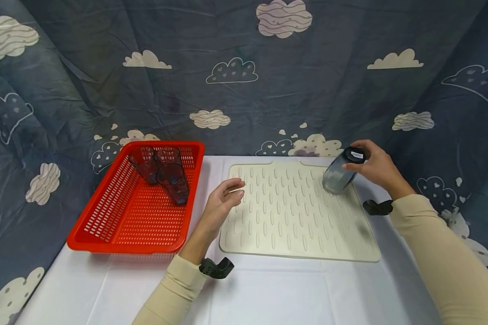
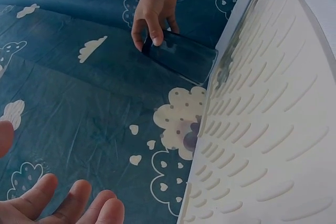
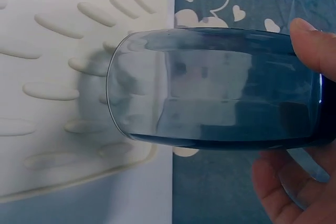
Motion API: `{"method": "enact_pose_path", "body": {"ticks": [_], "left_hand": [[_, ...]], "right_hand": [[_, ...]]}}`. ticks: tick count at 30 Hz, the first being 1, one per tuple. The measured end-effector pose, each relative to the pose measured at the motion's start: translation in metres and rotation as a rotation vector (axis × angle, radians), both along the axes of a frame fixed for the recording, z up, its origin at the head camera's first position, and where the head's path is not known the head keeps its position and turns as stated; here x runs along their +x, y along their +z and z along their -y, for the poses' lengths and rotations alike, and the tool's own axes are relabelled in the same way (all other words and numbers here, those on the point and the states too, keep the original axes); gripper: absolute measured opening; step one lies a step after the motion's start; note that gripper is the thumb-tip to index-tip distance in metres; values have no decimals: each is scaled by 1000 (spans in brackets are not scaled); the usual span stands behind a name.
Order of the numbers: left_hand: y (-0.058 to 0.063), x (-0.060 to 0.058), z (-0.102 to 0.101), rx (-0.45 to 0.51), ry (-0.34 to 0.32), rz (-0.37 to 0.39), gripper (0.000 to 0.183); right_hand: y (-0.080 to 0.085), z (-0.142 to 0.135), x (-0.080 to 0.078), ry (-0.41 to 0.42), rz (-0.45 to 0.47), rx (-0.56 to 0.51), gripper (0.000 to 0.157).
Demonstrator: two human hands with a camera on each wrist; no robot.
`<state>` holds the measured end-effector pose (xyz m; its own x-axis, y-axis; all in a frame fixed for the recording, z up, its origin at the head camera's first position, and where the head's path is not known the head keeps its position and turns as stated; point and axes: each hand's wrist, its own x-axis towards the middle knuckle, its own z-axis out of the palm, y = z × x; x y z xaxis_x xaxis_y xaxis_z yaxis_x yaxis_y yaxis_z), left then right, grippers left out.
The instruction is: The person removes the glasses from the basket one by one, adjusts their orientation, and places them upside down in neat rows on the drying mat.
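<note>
A blue-tinted drinking glass (image 1: 336, 175) is upside down and tilted at the far right corner of a cream ridged drying mat (image 1: 293, 212). My right hand (image 1: 376, 164) grips it near its dark base, which bears a white label. In the right wrist view the glass (image 3: 210, 87) has its rim close over the mat's ridges. My left hand (image 1: 223, 198) hovers by the mat's left edge, fingers loosely bent and holding nothing. In the left wrist view the fingertips of the left hand (image 2: 73, 203) show at the bottom, apart from the mat.
A red perforated plastic basket (image 1: 134, 243) stands left of the mat. Several similar glasses (image 1: 174, 180) lean together in its far right part. Behind the white-covered table (image 1: 276, 289) hangs a dark blue curtain (image 1: 227, 40) with cloud prints.
</note>
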<state>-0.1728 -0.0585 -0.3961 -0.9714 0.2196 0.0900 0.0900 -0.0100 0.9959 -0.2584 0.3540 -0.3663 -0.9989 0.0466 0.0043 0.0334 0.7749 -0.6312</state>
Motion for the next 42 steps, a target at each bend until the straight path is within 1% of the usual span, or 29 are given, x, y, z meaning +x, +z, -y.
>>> {"method": "enact_pose_path", "body": {"ticks": [3,9,19,26,32,35,42], "left_hand": [[0,0,0,-3,-2,-2,46],[-1,0,0,-8,-1,0,44],[-4,0,0,-9,26,-10,43],[-5,0,1,-39,46,-18,37],[-7,0,3,-69,52,6,34],[-7,0,3,-69,54,21,32],[-8,-1,3,-64,57,22,30]], "right_hand": [[-3,-1,-2,-8,6,-4,83],[-10,0,-5,-4,-7,4,78],[-16,4,-8,-18,-7,-7,78],[-20,5,-9,-13,-17,-17,76],[-22,5,-11,-21,-11,-6,78],[-22,6,-12,-26,-2,-11,79],[-24,7,-14,-31,14,-27,81]]}}
